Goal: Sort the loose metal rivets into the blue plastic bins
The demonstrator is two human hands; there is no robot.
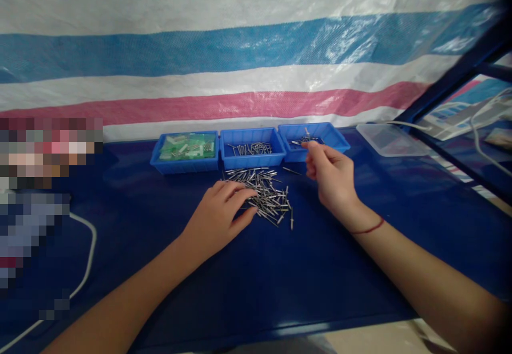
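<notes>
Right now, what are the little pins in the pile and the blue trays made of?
The pins look like metal: silvery, thin, glinting. The blue trays look like moulded plastic: even colour, smooth slightly glossy walls.

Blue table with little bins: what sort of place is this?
Probably a small, makeshift workshop bench for hand-sorting parts: a pile of metal pins lies on the blue table, three blue bins hold parts, and a striped tarp hangs behind.

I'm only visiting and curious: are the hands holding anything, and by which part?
The right hand pinches one thin silver metal pin by its lower end. The left hand only rests on the loose pile of such pins.
</notes>
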